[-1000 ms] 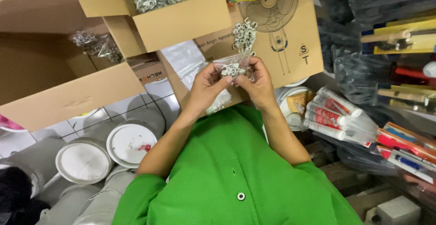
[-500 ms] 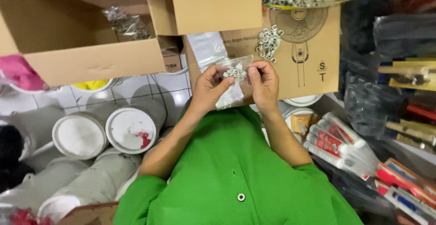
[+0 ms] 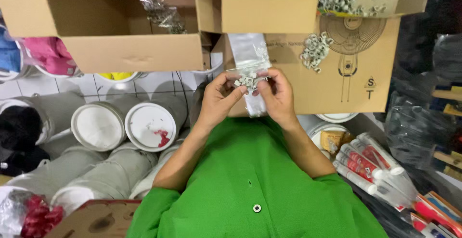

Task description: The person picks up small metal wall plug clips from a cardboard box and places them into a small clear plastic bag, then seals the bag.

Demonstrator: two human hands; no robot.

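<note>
Both of my hands are raised in front of my green shirt and pinch a small clear plastic bag (image 3: 251, 60) between them. My left hand (image 3: 219, 98) holds its left side, and my right hand (image 3: 278, 96) holds its right side. A clump of small grey-white clips (image 3: 247, 81) sits in the bag, right at my fingertips. The empty part of the bag sticks out beyond my fingers towards the cardboard boxes.
Open cardboard boxes (image 3: 134, 50) stand ahead, one (image 3: 262, 9) filled with grey-white clips. A box with a fan drawing (image 3: 351, 74) carries loose clips (image 3: 315, 50). White bucket lids (image 3: 150, 126) lie at left, and sealant tubes (image 3: 365, 166) lie at right.
The view has swung, so the boxes and buckets now sit further right and lower. My hands stay together on the bag of clips, fingers working at it.
</note>
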